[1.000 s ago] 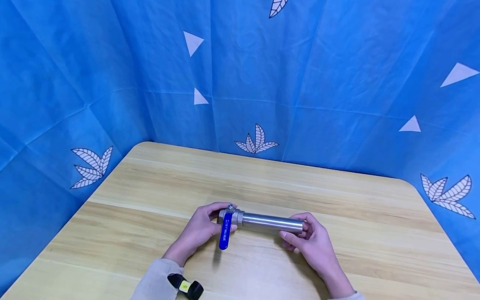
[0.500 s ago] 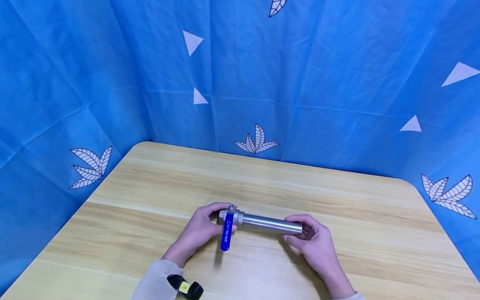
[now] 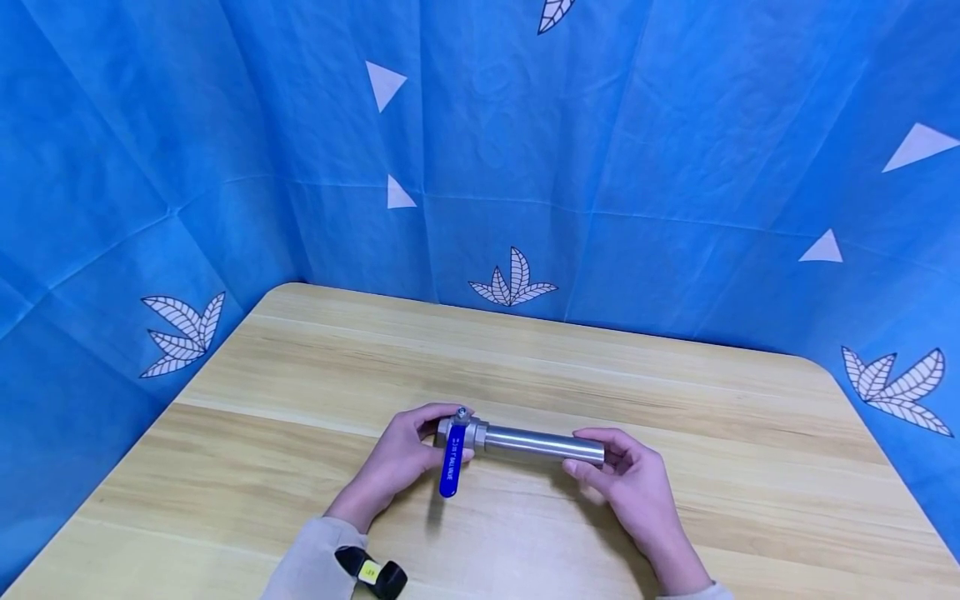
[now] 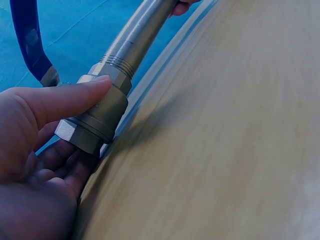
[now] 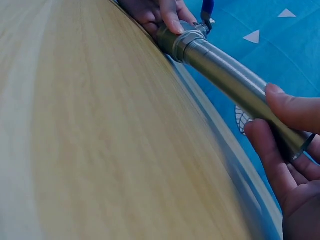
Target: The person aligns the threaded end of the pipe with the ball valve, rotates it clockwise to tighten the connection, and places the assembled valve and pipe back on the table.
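Note:
My left hand (image 3: 401, 454) grips the steel body of a ball valve (image 4: 100, 117), thumb along the near side and fingers around the back. The valve's blue lever handle (image 3: 452, 462) points toward me. A smooth steel pipe (image 3: 543, 443) extends rightward from the valve, its end seated in the valve's hex collar, with a few threads (image 4: 120, 65) showing at the joint. Around the pipe's free end, my right hand (image 3: 630, 475) has its thumb on the near side and fingers on the far side. Valve and pipe are held roughly level, close over the table, casting a shadow.
The wooden table (image 3: 360, 350) has rounded far corners. A blue curtain (image 3: 495, 150) with white leaf and triangle prints hangs along its back and sides. A black strap with a yellow label (image 3: 369, 572) is on the left sleeve.
My right fingers have shifted their hold around the pipe's end, the index finger coming left along its far side. The lever has rocked slightly; the left hand stays in place on the valve.

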`<state>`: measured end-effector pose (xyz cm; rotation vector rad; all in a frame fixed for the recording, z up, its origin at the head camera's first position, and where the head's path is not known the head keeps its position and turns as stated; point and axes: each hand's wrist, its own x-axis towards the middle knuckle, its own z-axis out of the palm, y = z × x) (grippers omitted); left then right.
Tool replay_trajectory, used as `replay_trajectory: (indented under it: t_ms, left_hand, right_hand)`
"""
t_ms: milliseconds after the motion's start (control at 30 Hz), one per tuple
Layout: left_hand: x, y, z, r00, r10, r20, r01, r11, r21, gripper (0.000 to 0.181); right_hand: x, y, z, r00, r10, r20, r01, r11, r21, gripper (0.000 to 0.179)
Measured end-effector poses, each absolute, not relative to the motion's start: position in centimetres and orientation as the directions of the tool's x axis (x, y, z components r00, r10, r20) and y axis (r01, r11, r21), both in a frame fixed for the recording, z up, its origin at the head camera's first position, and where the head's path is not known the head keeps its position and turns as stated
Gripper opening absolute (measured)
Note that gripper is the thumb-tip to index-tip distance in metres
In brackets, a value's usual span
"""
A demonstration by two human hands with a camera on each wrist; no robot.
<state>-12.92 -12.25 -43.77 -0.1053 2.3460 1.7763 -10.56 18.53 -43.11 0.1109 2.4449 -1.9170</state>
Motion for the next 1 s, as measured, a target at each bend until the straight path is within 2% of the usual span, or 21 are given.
replay_trajectory:
  t_ms: [233,733,1000]
  left_hand:
    - [-12.91,-12.24,-43.69,-0.979,0.06,-0.194,-0.172,0.271,0.947,0.064]
    - [-12.81,-12.23,-43.56,-0.979,0.059,-0.196,-0.173,0.277,0.945,0.067]
    - [-12.81,-12.25,-43.61,-0.978,0.074,-0.196,-0.17,0.262,0.95,0.063]
  right_hand:
    - [-10.66,18.41,-43.08,-0.993,0.025,-0.115,0.118,0.192,-0.974,0.04]
    - [-10.81,18.18,-43.36,-0.992,0.029,-0.122,0.125,0.181,-0.976,0.032]
    - [-10.7,18.07,-43.2,-0.993,0.03,-0.115,0.119,0.177,-0.977,0.034]
